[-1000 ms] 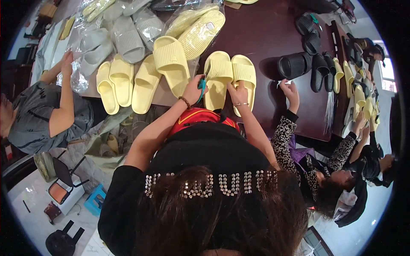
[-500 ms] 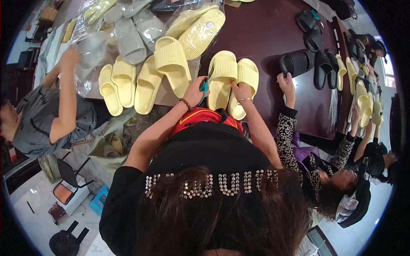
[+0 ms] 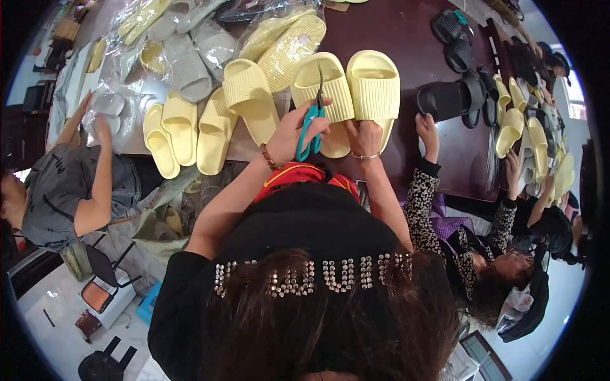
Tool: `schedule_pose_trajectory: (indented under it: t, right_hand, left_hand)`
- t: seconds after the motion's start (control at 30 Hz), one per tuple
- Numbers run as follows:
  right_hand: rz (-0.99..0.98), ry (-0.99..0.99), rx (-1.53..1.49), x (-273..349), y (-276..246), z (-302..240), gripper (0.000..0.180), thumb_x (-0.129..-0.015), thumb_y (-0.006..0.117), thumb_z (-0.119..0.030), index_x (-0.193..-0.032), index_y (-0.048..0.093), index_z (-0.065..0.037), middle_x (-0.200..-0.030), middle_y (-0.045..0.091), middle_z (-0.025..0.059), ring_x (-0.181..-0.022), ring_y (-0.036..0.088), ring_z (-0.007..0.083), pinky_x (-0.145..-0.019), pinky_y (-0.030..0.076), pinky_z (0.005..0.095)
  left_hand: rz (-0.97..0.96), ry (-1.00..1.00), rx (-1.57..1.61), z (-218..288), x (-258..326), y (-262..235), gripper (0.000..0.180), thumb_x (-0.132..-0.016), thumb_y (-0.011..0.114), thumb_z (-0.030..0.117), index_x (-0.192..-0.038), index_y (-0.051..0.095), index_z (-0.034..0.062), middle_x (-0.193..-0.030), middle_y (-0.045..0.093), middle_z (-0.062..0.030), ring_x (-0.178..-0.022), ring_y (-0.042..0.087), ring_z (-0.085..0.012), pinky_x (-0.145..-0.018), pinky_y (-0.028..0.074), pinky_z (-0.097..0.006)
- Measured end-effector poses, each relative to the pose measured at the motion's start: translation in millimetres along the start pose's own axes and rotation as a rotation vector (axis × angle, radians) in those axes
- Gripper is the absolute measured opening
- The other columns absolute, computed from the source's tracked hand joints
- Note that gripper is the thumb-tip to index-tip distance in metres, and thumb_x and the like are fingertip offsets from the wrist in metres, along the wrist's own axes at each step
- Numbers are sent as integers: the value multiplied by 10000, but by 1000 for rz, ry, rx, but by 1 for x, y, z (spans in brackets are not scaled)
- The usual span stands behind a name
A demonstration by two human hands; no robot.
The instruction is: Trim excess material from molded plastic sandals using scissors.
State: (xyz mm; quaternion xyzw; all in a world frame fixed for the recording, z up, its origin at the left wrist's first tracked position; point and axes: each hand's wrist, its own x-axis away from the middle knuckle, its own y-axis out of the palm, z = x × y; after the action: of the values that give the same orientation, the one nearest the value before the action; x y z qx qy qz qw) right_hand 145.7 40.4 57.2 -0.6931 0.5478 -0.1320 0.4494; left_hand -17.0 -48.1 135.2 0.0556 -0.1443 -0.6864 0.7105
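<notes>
In front of me is a pair of pale yellow slide slippers with ribbed straps, toes pointing away. My left hand (image 3: 297,134) is closed around scissors with teal handles (image 3: 308,134). Their thin dark blades point up across the strap of the left slipper (image 3: 338,105). My right hand (image 3: 366,136) grips the right slipper (image 3: 375,95), its fingers partly hidden under the strap. Left of the pair, another yellow slipper (image 3: 249,95) leans on one beside it (image 3: 213,140).
Bagged grey slippers (image 3: 190,70) and bagged yellow ones (image 3: 292,54) lie at the far left. Black slippers (image 3: 438,100) rest on the dark table (image 3: 394,32) at right, under a co-worker's hand (image 3: 427,130). Another person's hands (image 3: 101,130) handle a bagged pair at left.
The yellow pair in front of me has shifted away and tilted up, the right slipper swinging to the right. The scissors have come upright, blades now showing. The left co-worker's hand has come down.
</notes>
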Motion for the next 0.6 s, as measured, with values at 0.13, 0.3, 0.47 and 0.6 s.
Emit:
schedule_pose_trajectory:
  t: [0.13,0.3,0.47,0.6]
  right_hand:
    - [-21,-68,44,5,4,-5,264,-700,605,-294,-635,581,-39,-540,534,153,-474,527,316,-447,421,393]
    - [-108,-119,27,9,3,-14,150,-713,548,-228,-769,609,-102,-531,517,147,-466,518,304,-428,390,385]
    - [3,-158,11,16,4,-7,257,-694,551,-115,-940,611,-163,-551,531,124,-472,525,280,-427,401,365]
    - [36,-203,69,17,1,-13,167,-675,622,-247,-701,597,-84,-590,545,132,-472,533,290,-418,427,380]
  left_hand:
    - [-109,-100,117,14,12,0,429,-829,468,255,-1168,391,4,-803,568,-79,-683,545,-112,-616,444,-229]
    - [-228,-292,368,15,12,10,404,-829,418,270,-1130,395,1,-873,578,-141,-780,588,-200,-695,481,-312]
    - [-214,-402,405,11,3,2,433,-822,396,263,-1172,352,13,-867,579,-145,-745,595,-209,-678,490,-320]
    - [-121,-410,357,17,-4,4,415,-808,435,251,-1145,391,11,-789,591,-129,-671,594,-192,-603,493,-296]
